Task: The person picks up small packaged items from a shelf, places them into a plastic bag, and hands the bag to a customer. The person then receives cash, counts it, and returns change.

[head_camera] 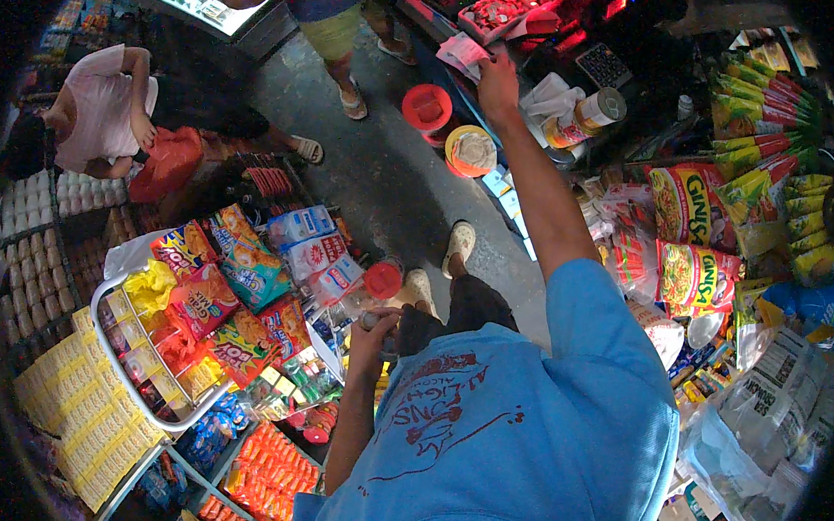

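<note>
My right hand (498, 86) reaches out over the counter at the top, its fingers closed on some paper banknotes or slips (464, 54); which of the two I cannot tell. Just beyond them lies an open box of coins (510, 8) under red light. My left hand (377, 333) is low, near my shorts, with its fingers curled around a small roundish item (371, 321), too unclear to name. A jar with a red lid (383, 280) stands close past that hand. Left of it hang or lie several snack packets (203, 300).
Red-lidded and orange-rimmed tubs (427, 108) line the counter edge, near tin cans (600, 108) and a calculator (603, 65). Noodle packs (697, 274) fill the right side. A seated or bending person (101, 107) holds a red bag; other people stand at the top.
</note>
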`<action>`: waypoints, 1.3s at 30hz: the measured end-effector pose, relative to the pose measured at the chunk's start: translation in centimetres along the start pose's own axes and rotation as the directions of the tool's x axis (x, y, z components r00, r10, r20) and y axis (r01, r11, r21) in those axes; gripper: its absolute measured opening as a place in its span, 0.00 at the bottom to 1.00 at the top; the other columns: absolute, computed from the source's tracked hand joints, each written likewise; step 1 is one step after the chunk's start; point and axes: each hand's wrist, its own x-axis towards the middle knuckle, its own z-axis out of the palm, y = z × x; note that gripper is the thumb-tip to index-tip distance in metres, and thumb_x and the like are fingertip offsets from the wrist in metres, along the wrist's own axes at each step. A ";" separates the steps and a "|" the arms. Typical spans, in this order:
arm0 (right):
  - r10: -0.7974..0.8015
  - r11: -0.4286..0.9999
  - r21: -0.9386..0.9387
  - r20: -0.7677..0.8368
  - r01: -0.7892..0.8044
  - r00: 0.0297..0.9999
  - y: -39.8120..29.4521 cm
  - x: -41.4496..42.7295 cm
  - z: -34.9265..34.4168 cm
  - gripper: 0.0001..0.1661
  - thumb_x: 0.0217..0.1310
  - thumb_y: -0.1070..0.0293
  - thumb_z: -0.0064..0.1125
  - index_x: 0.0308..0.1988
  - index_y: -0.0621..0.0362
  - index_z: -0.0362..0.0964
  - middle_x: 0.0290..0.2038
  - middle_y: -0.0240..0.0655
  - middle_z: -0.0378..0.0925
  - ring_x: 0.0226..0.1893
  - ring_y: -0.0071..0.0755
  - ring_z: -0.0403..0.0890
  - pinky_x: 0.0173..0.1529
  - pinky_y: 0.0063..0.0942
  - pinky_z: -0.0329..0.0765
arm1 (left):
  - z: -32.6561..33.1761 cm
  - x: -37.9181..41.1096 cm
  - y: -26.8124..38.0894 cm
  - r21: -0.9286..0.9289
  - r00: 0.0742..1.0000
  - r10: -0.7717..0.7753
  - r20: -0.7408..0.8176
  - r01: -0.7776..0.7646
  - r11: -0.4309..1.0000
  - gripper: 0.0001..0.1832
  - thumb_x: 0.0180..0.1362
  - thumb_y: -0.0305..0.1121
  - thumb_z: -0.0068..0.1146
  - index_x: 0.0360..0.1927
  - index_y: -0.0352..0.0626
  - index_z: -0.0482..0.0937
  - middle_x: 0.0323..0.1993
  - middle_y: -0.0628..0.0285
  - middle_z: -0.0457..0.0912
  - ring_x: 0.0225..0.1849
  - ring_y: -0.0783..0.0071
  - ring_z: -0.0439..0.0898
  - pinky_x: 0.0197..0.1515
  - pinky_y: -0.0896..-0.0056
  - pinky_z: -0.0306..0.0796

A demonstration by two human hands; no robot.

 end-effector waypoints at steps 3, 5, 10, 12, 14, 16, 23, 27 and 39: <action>-0.045 0.999 -0.020 0.014 0.046 0.999 0.0 0.2 0.0 0.15 0.57 0.74 0.52 0.45 0.59 0.77 0.50 0.51 0.71 0.51 0.58 0.73 0.54 0.48 0.76 | 0.1 0.2 -0.1 0.012 1.000 0.010 0.003 -0.010 1.000 0.09 0.57 0.28 0.62 0.41 0.36 0.83 0.26 0.66 0.80 0.26 0.80 0.77 0.28 0.78 0.70; -0.052 0.998 -0.027 0.014 0.052 0.999 0.2 0.5 0.2 0.15 0.57 0.74 0.53 0.46 0.58 0.76 0.50 0.51 0.71 0.52 0.58 0.73 0.54 0.48 0.76 | 0.2 0.2 0.1 0.019 1.000 0.008 0.003 -0.008 1.000 0.09 0.57 0.28 0.61 0.41 0.36 0.83 0.27 0.66 0.80 0.26 0.80 0.77 0.29 0.78 0.70; 0.054 0.997 -0.058 0.007 -0.054 0.999 -1.2 0.4 -0.7 0.17 0.57 0.73 0.53 0.48 0.56 0.75 0.50 0.49 0.71 0.54 0.58 0.72 0.54 0.49 0.76 | 0.4 -0.2 0.4 0.008 1.000 0.010 0.000 -0.010 1.000 0.09 0.57 0.27 0.61 0.41 0.36 0.83 0.27 0.66 0.81 0.27 0.80 0.77 0.31 0.78 0.70; 0.116 0.993 -0.016 0.076 -0.115 0.990 -0.9 0.8 -0.6 0.17 0.58 0.72 0.54 0.49 0.55 0.75 0.50 0.48 0.71 0.55 0.59 0.71 0.54 0.51 0.76 | 0.0 -0.1 0.1 0.011 1.000 0.012 -0.001 -0.012 1.000 0.10 0.57 0.27 0.61 0.41 0.35 0.83 0.28 0.65 0.82 0.28 0.79 0.78 0.33 0.78 0.71; 0.041 0.998 -0.034 -0.051 -0.043 0.998 -0.3 0.7 -0.3 0.17 0.58 0.70 0.55 0.49 0.55 0.75 0.51 0.48 0.71 0.51 0.58 0.73 0.52 0.51 0.76 | -0.1 -0.1 0.3 0.018 1.000 0.014 0.001 -0.014 1.000 0.10 0.57 0.27 0.62 0.42 0.35 0.83 0.30 0.64 0.83 0.30 0.78 0.80 0.35 0.77 0.73; 0.008 0.999 -0.051 -0.143 -0.016 0.990 -0.9 0.3 -1.1 0.17 0.58 0.68 0.57 0.49 0.55 0.75 0.51 0.47 0.72 0.49 0.57 0.75 0.51 0.50 0.76 | -0.1 -0.2 0.4 0.017 1.000 0.011 -0.004 -0.011 1.000 0.11 0.56 0.28 0.63 0.42 0.35 0.82 0.32 0.62 0.84 0.32 0.77 0.81 0.37 0.76 0.74; 0.055 0.972 0.234 -0.129 -0.024 0.990 -5.2 -9.9 -8.2 0.18 0.60 0.63 0.61 0.49 0.58 0.75 0.48 0.45 0.76 0.46 0.47 0.79 0.51 0.42 0.76 | -1.3 1.1 -1.4 0.107 0.991 0.107 0.086 -0.116 0.988 0.18 0.57 0.35 0.63 0.50 0.42 0.76 0.30 0.66 0.79 0.26 0.77 0.77 0.30 0.73 0.74; -0.013 0.719 0.629 0.436 -0.294 0.900 -9.9 -23.2 -13.3 0.20 0.65 0.56 0.59 0.51 0.57 0.74 0.42 0.39 0.80 0.43 0.36 0.82 0.47 0.34 0.78 | -0.4 0.0 0.7 0.169 0.958 0.067 0.278 -0.118 0.979 0.23 0.58 0.33 0.62 0.57 0.41 0.74 0.44 0.64 0.81 0.46 0.73 0.79 0.50 0.72 0.72; 0.249 -0.098 0.839 0.541 -0.535 0.803 -20.4 -50.4 -25.2 0.17 0.69 0.57 0.58 0.50 0.57 0.75 0.33 0.23 0.77 0.28 0.13 0.73 0.29 0.16 0.72 | 0.6 -7.5 -2.8 0.393 0.489 -0.300 0.819 -0.097 0.914 0.19 0.63 0.25 0.55 0.57 0.40 0.71 0.43 0.62 0.78 0.40 0.71 0.81 0.34 0.67 0.80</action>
